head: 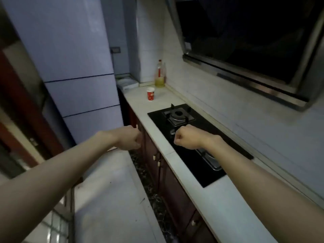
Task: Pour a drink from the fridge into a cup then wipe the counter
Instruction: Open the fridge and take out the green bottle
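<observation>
We count one fridge (70, 50), its front split into three panels. There is one table (154, 135), and on it stand one cup (150, 93), one white tray (127, 83) and one bottle (159, 74). Whether a second bottle stands behind it we cannot tell. We count one hob (219, 135) with two burners, one hood (245, 41) and one wall socket (115, 50). On the cabinet fronts (175, 186) we make out at least three pale knobs (154, 157). We see two grips: the left grip (129, 137) and the right grip (187, 139).
</observation>
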### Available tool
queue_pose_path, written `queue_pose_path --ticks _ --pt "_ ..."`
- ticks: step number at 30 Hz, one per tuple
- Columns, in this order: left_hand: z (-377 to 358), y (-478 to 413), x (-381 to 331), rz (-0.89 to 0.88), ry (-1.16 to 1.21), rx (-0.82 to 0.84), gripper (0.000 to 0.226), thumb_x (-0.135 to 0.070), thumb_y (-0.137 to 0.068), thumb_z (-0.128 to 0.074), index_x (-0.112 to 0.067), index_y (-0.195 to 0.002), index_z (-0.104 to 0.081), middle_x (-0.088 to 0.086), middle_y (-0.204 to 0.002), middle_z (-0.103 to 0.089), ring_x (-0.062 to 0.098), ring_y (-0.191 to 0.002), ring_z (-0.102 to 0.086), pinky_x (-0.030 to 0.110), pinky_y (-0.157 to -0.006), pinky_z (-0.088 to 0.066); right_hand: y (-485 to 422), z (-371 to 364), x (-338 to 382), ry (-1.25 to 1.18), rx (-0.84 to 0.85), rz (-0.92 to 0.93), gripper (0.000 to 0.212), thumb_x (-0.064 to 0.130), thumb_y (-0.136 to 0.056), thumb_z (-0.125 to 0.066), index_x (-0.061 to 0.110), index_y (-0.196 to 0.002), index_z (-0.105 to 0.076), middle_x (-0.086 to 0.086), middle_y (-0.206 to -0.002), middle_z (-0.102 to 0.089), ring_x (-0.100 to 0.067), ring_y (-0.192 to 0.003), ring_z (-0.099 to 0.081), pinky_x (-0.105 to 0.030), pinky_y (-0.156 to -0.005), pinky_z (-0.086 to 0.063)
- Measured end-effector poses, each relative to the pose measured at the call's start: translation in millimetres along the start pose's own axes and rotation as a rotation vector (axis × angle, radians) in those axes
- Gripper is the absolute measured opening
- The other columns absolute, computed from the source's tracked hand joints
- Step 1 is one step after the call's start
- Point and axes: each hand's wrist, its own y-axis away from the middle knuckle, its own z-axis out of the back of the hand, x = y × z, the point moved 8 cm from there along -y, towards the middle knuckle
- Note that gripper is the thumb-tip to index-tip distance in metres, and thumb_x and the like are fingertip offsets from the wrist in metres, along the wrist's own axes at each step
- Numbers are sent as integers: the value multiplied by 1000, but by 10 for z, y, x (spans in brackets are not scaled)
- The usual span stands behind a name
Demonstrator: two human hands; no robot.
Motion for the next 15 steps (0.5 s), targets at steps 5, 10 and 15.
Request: queue_pose_path --ticks 5,10,15 --pt "-204 139 721 137 52 38 20 -25 -95 -52 -15 -106 -66 5 -114 -66 22 -102 -56 28 -81 -41 -585 -113 604 -17 66 117 32 31 -92 -52 4 -94 -71 -12 -93 -71 -28 -84 -68 -46 -78 -56" --pt "-329 204 1415 218 119 19 22 -27 -96 -52 -16 -110 -65 3 -116 -65 13 -90 -47 26 -81 -40 -1145 -226 1182 -11 88 209 29 31 -92 -54 9 -93 -72 -8 -97 -71 -23 -92 -65 -40 -84 -54" --pt "-419 134 2029 272 195 -4 23 -25 -97 -51 -15 -112 -64 5 -117 -64 13 -91 -49 25 -80 -40 -1735 -227 1637 -10 83 263 31 28 -90 -53 1 -94 -69 -13 -94 -70 -28 -85 -65 -45 -80 -55"
